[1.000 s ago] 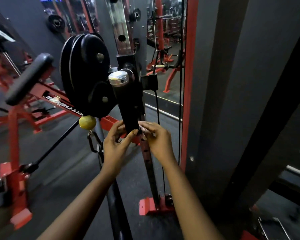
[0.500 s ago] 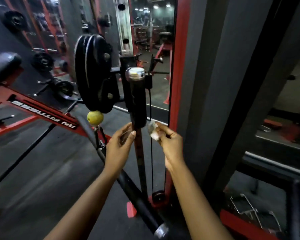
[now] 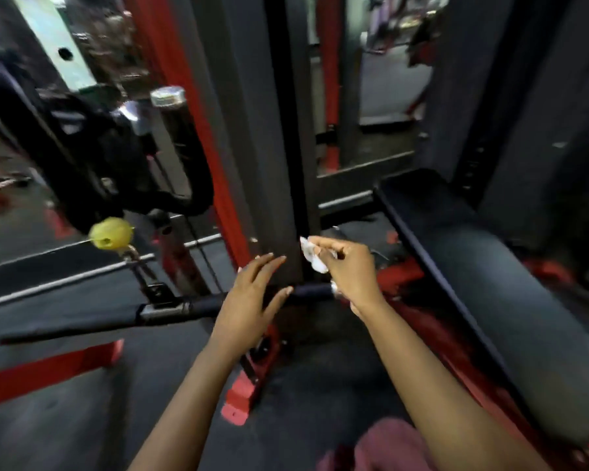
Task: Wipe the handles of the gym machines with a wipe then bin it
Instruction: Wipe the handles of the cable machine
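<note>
white wipe [image 3: 312,259] blurred, pinched in right grip [image 3: 351,270]; left grip [image 3: 249,297] spread, partly hiding bar [image 3: 312,291].

Right hand [image 3: 351,266] pinching crumpled white wipe [image 3: 312,258], left hand [image 3: 249,297] spread over black bar handle [image 3: 312,291], blurred frame

Hands: two, the left hand [image 3: 249,297] and the right hand [image 3: 351,270].
Wipes: one white wipe [image 3: 312,258], inside the right hand's pinch.
Bar handles: one black bar handle [image 3: 201,305], just below the pinch.
Chrome-capped upright handles: one [image 3: 181,137], up and left.
Yellow stopper balls: one [image 3: 111,232], well left.
Padded benches: one [image 3: 490,266], right.
</note>
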Demonstrator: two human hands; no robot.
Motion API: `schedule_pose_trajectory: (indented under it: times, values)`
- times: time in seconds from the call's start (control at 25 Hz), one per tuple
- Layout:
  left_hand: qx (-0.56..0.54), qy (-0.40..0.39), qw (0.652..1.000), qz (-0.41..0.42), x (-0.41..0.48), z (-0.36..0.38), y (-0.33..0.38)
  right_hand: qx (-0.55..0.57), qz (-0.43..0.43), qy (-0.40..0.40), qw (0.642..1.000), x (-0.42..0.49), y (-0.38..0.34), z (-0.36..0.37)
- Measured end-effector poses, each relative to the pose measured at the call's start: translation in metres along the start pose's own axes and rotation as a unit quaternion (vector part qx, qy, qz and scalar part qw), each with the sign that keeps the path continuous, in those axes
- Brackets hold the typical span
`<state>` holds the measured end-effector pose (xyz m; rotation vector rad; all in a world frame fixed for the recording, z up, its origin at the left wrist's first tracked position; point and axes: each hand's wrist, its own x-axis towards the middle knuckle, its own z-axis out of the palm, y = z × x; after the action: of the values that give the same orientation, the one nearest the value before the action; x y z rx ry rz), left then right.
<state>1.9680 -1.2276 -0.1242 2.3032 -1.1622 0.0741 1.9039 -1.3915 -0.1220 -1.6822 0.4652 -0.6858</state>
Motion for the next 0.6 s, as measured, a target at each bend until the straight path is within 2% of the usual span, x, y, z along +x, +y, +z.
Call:
schedule_pose_trajectory:
  times: [0.24, 0.44, 0.6]
  values:
    - [0.012, -0.143, 0.973, 0.179, -0.011, 0.061, 0.082, -0.140, 0.012, 0.169, 0.976, -0.113, -0.004, -0.105]
    - [-0.024, -0.214, 0.934, 0.284, -0.062, 0.113, 0.173, -0.231, 0.075, 0.302, 0.922, -0.237, -0.008, -0.190]
    - [-0.065, -0.247, 0.900, 0.354, -0.150, 0.132, 0.249, -0.252, 0.106, 0.404, 0.873, -0.374, -0.024, -0.238]
